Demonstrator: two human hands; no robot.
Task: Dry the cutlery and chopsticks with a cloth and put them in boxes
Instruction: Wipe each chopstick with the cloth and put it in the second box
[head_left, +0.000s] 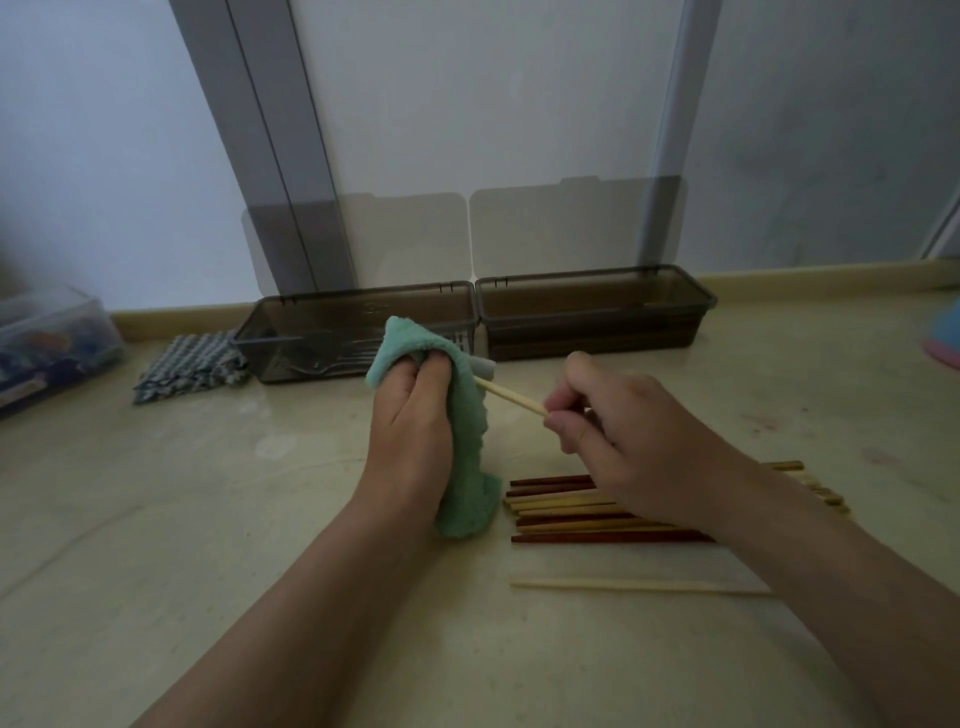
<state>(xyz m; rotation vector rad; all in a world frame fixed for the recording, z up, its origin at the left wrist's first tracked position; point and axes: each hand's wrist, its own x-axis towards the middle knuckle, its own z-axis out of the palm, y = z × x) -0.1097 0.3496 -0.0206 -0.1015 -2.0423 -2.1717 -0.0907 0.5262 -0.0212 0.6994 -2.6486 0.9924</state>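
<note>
My left hand (413, 415) grips a green cloth (467, 467) that hangs down to the floor. One end of a pale chopstick (511, 399) is wrapped inside the cloth. My right hand (618, 421) pinches the other part of that chopstick. Under my right forearm lies a pile of red and pale chopsticks (561, 512), and a single pale chopstick (639, 586) lies apart, nearer to me. Two smoky plastic boxes stand open at the wall: the left box (291, 332) holds forks, and the right box (597, 312) shows no clear contents.
A folded patterned cloth (189, 366) lies left of the left box. A clear storage box (49, 343) with colourful contents stands at the far left. A pink and blue object (943, 343) is at the right edge. Both lids lean against the door behind.
</note>
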